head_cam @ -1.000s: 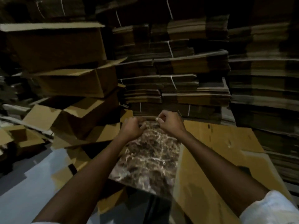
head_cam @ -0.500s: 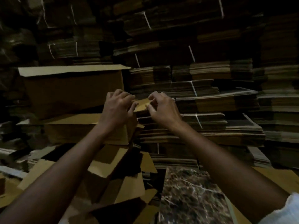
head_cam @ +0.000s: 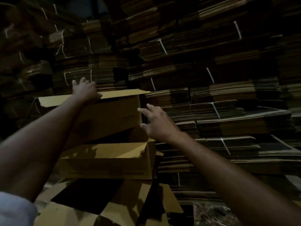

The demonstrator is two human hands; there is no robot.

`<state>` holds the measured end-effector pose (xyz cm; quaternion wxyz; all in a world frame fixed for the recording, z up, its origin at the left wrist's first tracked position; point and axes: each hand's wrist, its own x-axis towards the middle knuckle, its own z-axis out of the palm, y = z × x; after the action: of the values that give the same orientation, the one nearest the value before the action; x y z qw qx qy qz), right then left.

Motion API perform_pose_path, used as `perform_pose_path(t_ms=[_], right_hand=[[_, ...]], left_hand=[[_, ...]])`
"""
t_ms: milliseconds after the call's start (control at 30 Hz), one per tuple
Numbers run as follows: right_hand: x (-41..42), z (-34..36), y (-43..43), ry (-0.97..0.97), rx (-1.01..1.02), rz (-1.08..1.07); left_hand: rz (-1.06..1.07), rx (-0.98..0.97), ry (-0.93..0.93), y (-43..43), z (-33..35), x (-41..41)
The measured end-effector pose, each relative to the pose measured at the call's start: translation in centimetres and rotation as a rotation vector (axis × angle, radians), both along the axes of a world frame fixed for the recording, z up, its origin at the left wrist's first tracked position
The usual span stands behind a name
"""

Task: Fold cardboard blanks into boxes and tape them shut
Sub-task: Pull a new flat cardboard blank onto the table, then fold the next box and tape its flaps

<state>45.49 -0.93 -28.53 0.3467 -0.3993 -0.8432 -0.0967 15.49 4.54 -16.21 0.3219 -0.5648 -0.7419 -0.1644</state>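
A folded brown cardboard box (head_cam: 110, 118) tops a leaning stack of boxes at centre left, its top flaps raised. My left hand (head_cam: 85, 91) rests flat on the top flap of that box, fingers spread over its far edge. My right hand (head_cam: 156, 123) hovers open beside the box's right side, fingers apart, holding nothing. Below it lies a second box (head_cam: 107, 160) on its side, and under that a third box (head_cam: 91, 199) with a dark open mouth.
Tied bundles of flat cardboard blanks (head_cam: 211, 98) fill the wall behind and to the right, bound with white string. A marbled slab (head_cam: 211, 214) shows at the bottom right. The room is dim.
Both hands have parted from pinching a small piece together and reached up and forward; the left now lies on the top box, the right is open beside it. The view has tilted upward.
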Motion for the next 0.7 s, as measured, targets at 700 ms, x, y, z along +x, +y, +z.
perform_pose_path(t_ms=[700], right_hand=[[-4.7, -0.9, 3.9, -0.130, 0.017, -0.011]], left_hand=[[0.153, -0.081, -0.345, 5.3, -2.6, -13.5]])
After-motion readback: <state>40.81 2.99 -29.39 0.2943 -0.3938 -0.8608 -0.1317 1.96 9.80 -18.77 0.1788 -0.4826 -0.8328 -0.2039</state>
